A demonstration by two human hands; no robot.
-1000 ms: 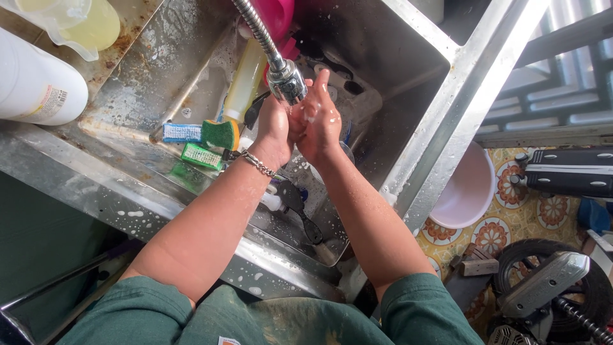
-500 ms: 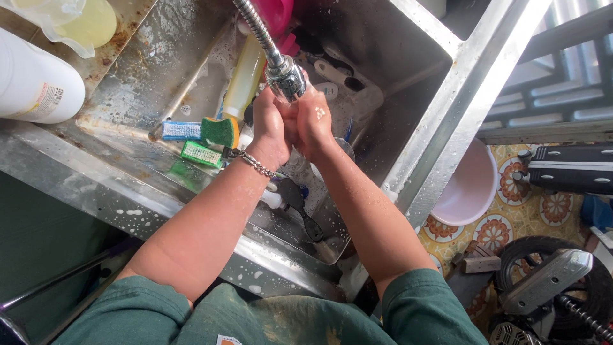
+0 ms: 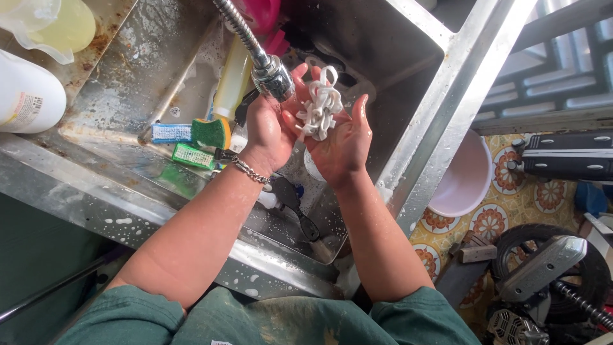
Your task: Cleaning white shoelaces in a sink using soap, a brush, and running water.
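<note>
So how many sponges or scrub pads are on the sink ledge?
3: a blue-and-white pad, a green-and-yellow sponge beside it, a green pad just below. More may be hidden behind the left hand.

The hands, earlier pressed together under the spray head, are now parted, the right hand opened palm-up with a white looped piece exposed at its eleven o'clock.

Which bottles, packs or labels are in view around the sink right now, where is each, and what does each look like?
White bottle: far left on the counter, lying down, small printed label.
Pale yellow jug: top left corner, translucent.
Yellowish bottle: behind the faucet head, slim, dark cap.
Green pack: sink ledge by the left hand, small, flat.
No signs or screens.
</note>
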